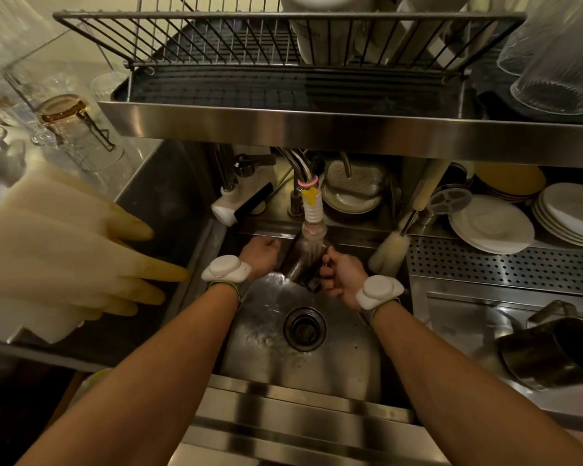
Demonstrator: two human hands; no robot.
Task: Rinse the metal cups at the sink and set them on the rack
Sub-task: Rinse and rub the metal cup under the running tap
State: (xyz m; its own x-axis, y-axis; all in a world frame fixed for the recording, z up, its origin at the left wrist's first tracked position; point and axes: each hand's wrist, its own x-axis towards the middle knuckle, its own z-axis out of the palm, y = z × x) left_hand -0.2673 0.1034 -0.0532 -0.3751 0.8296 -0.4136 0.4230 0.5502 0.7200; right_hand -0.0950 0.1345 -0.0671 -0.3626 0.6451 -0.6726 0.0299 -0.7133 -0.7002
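A metal cup (pixel 300 260) is tilted under the faucet nozzle (pixel 313 213) over the steel sink (pixel 344 351), with water running onto it. My left hand (pixel 261 255) holds its far left side. My right hand (pixel 342 272) grips its right side near the rim. The wire rack (pixel 216 42) stands on the shelf above the sink. More metal cups (pixel 549 351) lie on the counter at the right.
The steel shelf edge (pixel 317 124) overhangs the sink. Rubber gloves (pixel 64 250) hang at left, glasses (pixel 64 129) behind them. Stacked plates (pixel 492 223) and a bottle brush (pixel 389 248) sit at right. The drain (pixel 304 327) is in the basin.
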